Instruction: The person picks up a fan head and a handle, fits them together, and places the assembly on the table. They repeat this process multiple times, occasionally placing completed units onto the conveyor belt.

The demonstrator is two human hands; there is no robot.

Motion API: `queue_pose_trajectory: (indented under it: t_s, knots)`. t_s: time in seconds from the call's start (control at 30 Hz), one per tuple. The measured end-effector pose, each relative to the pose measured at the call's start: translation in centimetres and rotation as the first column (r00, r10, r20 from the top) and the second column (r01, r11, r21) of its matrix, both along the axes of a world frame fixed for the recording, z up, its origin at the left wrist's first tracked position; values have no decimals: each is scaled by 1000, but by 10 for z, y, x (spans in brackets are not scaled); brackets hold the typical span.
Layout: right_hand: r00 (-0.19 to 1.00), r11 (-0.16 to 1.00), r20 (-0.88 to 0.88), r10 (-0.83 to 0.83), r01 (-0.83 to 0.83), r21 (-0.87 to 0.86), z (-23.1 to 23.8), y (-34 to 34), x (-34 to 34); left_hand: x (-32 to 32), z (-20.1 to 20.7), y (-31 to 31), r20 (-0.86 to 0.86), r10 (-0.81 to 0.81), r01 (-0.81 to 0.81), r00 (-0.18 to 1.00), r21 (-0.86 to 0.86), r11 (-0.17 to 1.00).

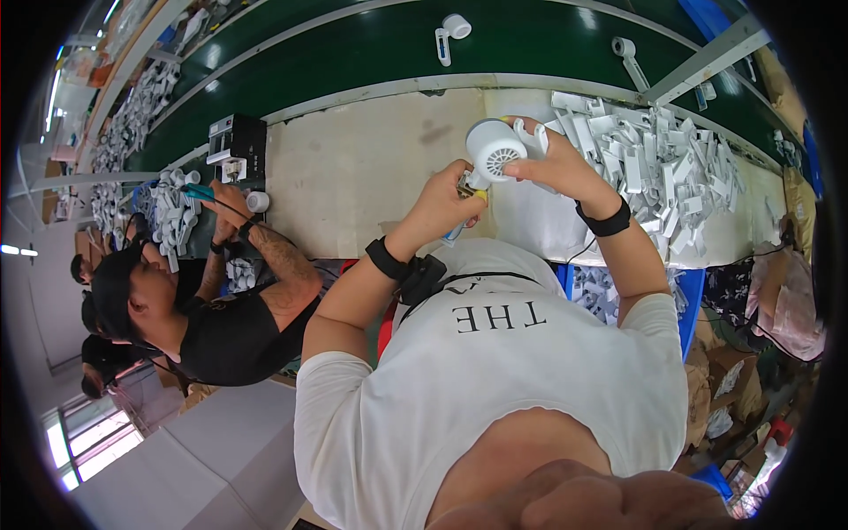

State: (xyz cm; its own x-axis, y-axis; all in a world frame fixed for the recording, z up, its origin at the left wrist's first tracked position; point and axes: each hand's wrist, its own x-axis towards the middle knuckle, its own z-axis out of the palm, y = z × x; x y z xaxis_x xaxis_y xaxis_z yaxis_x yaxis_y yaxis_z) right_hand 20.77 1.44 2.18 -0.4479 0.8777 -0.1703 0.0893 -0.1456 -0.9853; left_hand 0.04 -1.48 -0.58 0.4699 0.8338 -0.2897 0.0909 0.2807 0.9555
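Observation:
Above the table, in front of my chest, is a white hair-dryer-shaped unit with a round head and a slotted grille. My left hand is closed around its handle end, where small yellow and blue bits show between and below the fingers. My right hand grips the head from the right, thumb beside the grille. A slim white shell piece also sits in the right hand's fingers, close against the head. The palm side of both grips is hidden.
White plastic shells lie heaped on the table to my right. Below that edge stands a blue bin with more parts. A black machine stands left, near a co-worker holding a teal tool. Finished-looking units lie on the green conveyor.

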Motion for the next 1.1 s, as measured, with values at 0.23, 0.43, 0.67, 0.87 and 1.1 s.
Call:
queue_pose_trajectory:
  t_s: [0.23, 0.43, 0.67, 0.87, 1.1]
  knots:
    - [998, 999, 27, 49, -49, -3, 1, 5, -5, 1, -1, -1, -27, 41, -41, 999, -2, 999]
    - [998, 1000, 56, 13, -13, 8, 2, 4, -8, -1, -5, -4, -62, 50, -43, 997, 102, 994]
    - [1000, 999, 18, -13, 13, 30, 3, 3, -15, -1, -2, 0, -57, 89, -85, 994, 60, 995]
    - [985, 992, -124, -119, 114, -47, -16, 2, -24, -4, -6, 1, 104, 139, -139, 985, -8, 990]
    - [986, 984, 10, -169, 169, -50, -23, 0, -29, -9, -18, -1, 232, 128, -112, 964, -83, 990]
